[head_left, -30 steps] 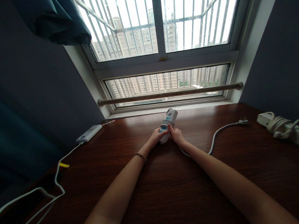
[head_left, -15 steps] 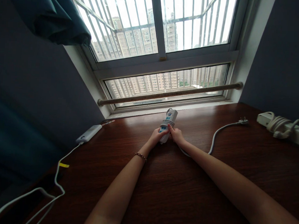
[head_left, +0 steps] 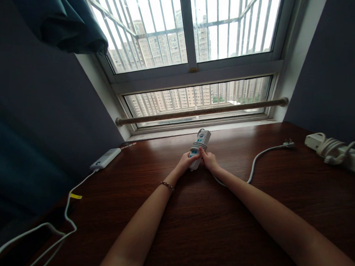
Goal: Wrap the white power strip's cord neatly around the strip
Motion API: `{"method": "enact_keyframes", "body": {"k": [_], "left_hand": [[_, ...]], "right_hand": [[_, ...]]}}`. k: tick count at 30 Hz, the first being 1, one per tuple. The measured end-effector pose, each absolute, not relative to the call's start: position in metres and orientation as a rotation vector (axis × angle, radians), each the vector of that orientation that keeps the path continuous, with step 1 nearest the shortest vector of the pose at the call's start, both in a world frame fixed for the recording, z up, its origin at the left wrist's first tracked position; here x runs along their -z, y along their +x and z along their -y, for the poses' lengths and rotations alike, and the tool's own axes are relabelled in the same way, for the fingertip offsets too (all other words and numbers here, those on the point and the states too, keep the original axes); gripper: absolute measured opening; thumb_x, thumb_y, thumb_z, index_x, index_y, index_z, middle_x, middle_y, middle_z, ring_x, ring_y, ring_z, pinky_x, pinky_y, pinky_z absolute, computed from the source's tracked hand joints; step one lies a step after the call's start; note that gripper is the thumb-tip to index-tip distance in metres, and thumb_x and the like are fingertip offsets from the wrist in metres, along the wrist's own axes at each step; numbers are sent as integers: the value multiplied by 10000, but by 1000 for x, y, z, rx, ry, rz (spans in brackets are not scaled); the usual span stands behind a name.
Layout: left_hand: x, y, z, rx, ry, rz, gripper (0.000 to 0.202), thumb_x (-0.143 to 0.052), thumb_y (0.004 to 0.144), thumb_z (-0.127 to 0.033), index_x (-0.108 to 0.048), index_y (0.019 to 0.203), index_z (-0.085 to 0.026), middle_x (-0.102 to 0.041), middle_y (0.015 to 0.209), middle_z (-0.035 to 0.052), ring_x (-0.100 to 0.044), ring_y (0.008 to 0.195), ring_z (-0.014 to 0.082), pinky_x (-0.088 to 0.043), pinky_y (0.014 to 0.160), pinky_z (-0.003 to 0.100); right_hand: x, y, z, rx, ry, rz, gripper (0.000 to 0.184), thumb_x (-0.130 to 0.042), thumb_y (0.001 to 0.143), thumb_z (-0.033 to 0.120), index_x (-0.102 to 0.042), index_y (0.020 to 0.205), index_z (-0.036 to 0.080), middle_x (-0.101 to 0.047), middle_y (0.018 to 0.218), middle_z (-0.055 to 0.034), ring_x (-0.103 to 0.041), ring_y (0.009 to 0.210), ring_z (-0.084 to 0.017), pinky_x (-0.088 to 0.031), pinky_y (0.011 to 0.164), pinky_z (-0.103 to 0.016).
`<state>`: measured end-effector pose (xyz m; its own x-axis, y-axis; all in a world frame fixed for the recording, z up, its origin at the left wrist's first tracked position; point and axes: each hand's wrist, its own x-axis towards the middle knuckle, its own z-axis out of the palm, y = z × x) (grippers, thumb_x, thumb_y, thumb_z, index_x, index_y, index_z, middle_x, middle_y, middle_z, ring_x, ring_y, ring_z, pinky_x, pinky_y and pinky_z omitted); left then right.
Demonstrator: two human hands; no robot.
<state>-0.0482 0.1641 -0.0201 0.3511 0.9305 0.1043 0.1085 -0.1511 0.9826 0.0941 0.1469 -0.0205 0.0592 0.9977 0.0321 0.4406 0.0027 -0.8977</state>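
A white power strip (head_left: 201, 141) with blue sockets lies on the dark wooden table (head_left: 208, 230) near the window, with its cord wound round it in a few turns. My left hand (head_left: 185, 162) grips its near end from the left. My right hand (head_left: 209, 161) closes on it from the right, fingers pinched at the strip and cord. The strip's white cord (head_left: 255, 161) runs out to the right and ends in a plug (head_left: 289, 145) lying on the table.
A second white power strip (head_left: 337, 154) with a bundled cord lies at the right edge. A white power bank (head_left: 105, 158) sits at the left, its cable (head_left: 66, 218) trailing toward the near left corner. A wooden rod (head_left: 202, 110) spans the window sill.
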Motion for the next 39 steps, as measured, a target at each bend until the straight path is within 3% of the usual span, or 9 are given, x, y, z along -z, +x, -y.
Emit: {"method": "enact_keyframes", "body": {"k": [39], "left_hand": [[20, -48, -164, -962, 1557, -992, 282, -640, 748, -339, -588, 891, -102, -611, 781, 28, -549, 645, 117, -441, 607, 265]], "right_hand": [[20, 95, -146, -842, -1533, 1511, 523, -361, 884, 553, -565, 685, 115, -553, 603, 7, -566, 610, -115, -466, 658, -285]]}}
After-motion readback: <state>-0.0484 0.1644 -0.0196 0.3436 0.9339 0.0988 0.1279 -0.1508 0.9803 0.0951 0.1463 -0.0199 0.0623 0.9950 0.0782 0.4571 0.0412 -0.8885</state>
